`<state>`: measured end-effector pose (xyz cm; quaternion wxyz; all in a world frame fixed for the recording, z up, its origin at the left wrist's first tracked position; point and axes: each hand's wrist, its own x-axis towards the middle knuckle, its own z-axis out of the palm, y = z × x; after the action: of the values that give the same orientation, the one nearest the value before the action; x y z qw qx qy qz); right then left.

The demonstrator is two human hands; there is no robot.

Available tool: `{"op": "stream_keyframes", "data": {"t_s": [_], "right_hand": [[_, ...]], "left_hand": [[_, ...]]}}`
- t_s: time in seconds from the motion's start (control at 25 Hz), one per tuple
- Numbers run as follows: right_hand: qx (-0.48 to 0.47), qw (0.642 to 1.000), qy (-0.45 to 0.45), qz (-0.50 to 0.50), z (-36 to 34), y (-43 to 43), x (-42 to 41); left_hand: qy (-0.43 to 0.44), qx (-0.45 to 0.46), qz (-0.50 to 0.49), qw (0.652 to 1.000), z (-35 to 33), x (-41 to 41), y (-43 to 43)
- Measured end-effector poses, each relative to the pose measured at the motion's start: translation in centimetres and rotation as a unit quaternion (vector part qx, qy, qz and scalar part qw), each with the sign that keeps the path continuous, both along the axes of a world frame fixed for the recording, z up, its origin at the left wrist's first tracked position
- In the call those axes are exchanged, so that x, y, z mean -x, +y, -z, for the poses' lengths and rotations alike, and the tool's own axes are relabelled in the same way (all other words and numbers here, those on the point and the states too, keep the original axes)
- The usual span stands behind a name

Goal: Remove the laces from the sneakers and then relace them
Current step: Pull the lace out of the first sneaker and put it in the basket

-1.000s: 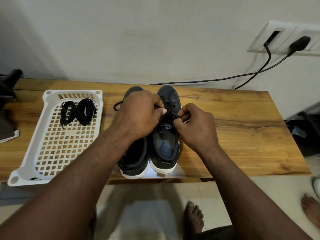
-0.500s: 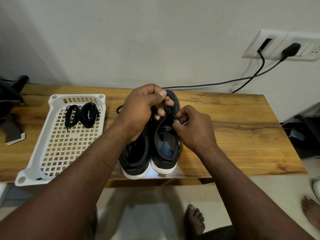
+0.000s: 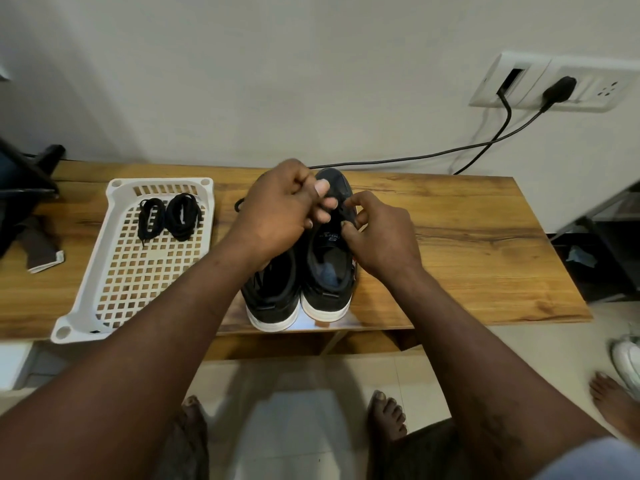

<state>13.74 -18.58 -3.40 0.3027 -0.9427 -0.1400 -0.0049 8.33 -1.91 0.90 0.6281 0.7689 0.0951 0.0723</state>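
On the wooden table [image 3: 450, 237], black sneakers [image 3: 329, 271] side by side, heels at the near edge. Over the right-hand sneaker's tongue, right hand [image 3: 381, 237] pinching a lace [image 3: 345, 223] between thumb and forefinger; left hand [image 3: 277, 216] curled just beside, grip unclear through blur. Off to the left, two bundled laces [image 3: 169, 216] in a white tray [image 3: 86, 306]

The tongue [image 3: 330, 237] of the right-hand sneaker [image 3: 325, 292] bears a large pale "S"; the small lettering above it is blurred, perhaps a brand name; nothing else is legible.
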Motion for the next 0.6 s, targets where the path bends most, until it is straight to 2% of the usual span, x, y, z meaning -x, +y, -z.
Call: {"op": "stream_keyframes", "data": {"t_s": [0.12,0.2,0.24,0.32,0.44,0.6], "right_hand": [[-0.012,1.000,0.002,0.006,0.0,-0.1,0.1],[-0.024,1.000,0.008,0.015,0.2,-0.2,0.2],[-0.029,0.999,0.009,0.020,0.3,-0.3,0.1],[-0.033,0.999,0.008,0.024,0.3,-0.4,0.0],[-0.023,1.000,0.005,0.014,0.3,-0.3,-0.3],[-0.019,1.000,0.006,0.014,0.3,-0.1,-0.4]], "left_hand": [[-0.058,0.105,0.000,0.993,-0.3,0.5,0.0],[-0.047,0.104,0.003,0.993,0.0,0.4,0.1],[-0.030,0.055,-0.011,0.998,0.3,0.1,0.1],[-0.018,-0.122,-0.025,0.992,0.9,-0.4,0.3],[-0.003,-0.355,0.043,0.934,1.6,0.0,0.5],[-0.005,-0.420,0.041,0.907,1.4,-0.1,0.7]]}}
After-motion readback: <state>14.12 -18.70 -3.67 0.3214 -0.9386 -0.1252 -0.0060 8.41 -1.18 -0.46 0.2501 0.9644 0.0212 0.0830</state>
